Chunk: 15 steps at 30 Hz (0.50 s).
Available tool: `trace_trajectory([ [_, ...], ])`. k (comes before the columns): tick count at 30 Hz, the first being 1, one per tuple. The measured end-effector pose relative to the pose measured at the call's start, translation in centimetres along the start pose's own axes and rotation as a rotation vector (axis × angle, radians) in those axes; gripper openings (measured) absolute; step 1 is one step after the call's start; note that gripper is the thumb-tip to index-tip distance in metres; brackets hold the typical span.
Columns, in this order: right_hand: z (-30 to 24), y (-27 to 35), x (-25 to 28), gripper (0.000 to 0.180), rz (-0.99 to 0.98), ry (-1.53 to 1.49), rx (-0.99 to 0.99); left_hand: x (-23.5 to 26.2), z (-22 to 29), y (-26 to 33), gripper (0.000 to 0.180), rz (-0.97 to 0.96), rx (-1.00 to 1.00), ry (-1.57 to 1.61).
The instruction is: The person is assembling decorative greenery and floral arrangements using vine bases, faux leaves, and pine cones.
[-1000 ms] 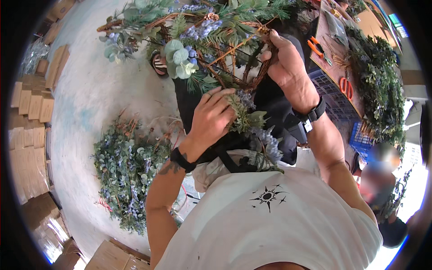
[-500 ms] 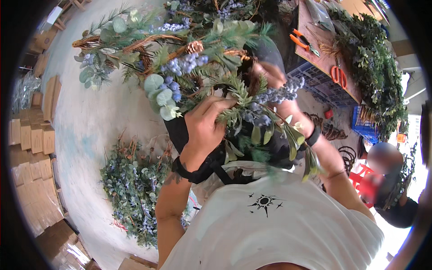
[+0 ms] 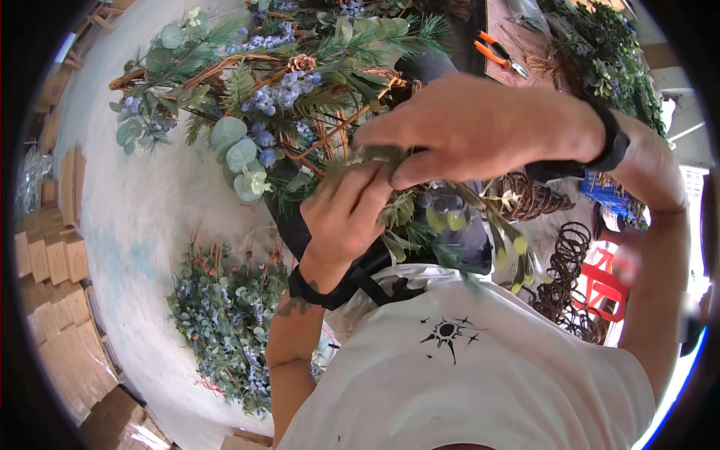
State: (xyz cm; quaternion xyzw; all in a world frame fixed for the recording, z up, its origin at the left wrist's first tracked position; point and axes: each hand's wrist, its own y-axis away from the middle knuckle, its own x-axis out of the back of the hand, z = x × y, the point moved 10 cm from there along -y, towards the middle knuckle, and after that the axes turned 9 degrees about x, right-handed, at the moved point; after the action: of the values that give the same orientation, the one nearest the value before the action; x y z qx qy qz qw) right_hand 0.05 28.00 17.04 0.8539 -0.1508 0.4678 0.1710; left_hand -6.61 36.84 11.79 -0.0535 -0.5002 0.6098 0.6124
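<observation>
A twig wreath (image 3: 262,105) dressed with green leaves, blue berries and a pine cone is held up close in front of me. My left hand (image 3: 349,214) grips its lower edge, fingers curled around the greenery. My right hand (image 3: 480,127) reaches across from the right, fingertips pinching a leafy sprig (image 3: 375,157) at the same spot, touching my left fingers. More sprigs with pale green leaves (image 3: 450,221) hang below my hands. Both wrists wear black bands.
A pile of finished green and blue wreaths (image 3: 225,322) lies on the pale floor at lower left. Cardboard boxes (image 3: 52,255) line the left edge. Orange-handled pliers (image 3: 499,52) rest on a table at upper right. Bare twig cones (image 3: 536,196) and coils sit at the right.
The wreath has come nearer and lower in view. My right hand has moved from behind the greenery to the front, over my left hand, pinching a sprig.
</observation>
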Motion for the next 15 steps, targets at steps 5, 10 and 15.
trace_trajectory([
  [5,-7.7,0.2,0.2,0.021,0.106,0.496,0.385,0.3,-2.8,-0.9,0.024,0.061,0.267,0.276],
  [10,-7.9,3.5,-4.7,0.011,0.170,0.672,0.468,-2.0,-6.2,0.3,0.018,-0.133,0.794,0.834],
  [15,-7.0,3.4,-5.1,0.013,0.168,0.543,0.477,-2.5,-6.9,0.6,0.019,-0.232,0.959,1.191],
])
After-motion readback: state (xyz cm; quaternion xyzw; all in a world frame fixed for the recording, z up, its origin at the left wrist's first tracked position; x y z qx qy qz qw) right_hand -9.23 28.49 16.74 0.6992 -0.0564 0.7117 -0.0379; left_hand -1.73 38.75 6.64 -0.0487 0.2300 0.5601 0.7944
